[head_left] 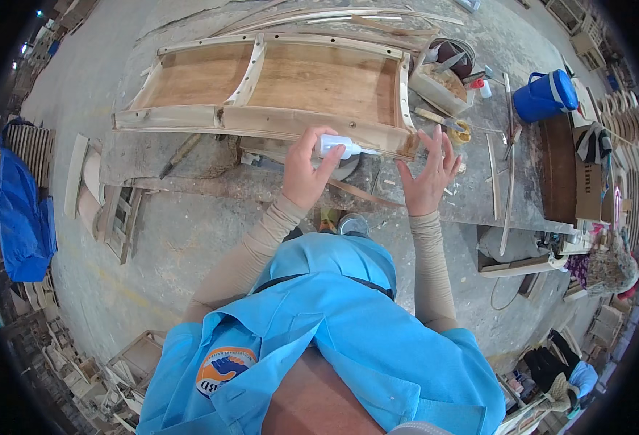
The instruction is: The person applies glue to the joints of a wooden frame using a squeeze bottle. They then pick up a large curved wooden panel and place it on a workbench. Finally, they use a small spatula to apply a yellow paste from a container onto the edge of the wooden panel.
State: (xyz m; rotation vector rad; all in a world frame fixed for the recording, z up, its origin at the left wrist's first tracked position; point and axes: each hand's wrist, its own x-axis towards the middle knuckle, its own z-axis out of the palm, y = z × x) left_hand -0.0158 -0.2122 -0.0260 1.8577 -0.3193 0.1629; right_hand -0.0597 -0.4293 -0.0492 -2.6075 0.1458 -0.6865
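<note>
My left hand (308,165) is closed around a small white squeeze bottle (332,146), tipped sideways with its thin nozzle pointing right. That nozzle lies close to the near right corner of a wooden frame panel (298,118), whose light rails surround brown inset boards. To the right, my right hand (431,171) is raised with its fingers spread and nothing in it, near the same corner. Just beyond it are a brush-like tool with a pale handle (429,116) and a roll of yellow tape (461,133).
A worn workbench (472,192) carries the panel. On it are a plastic tub (435,83) with tools, a blue jug (545,96), long wooden strips (495,174) and a chisel-like tool (180,155) at left. A blue tarp (24,210) covers stacked wood on the far left.
</note>
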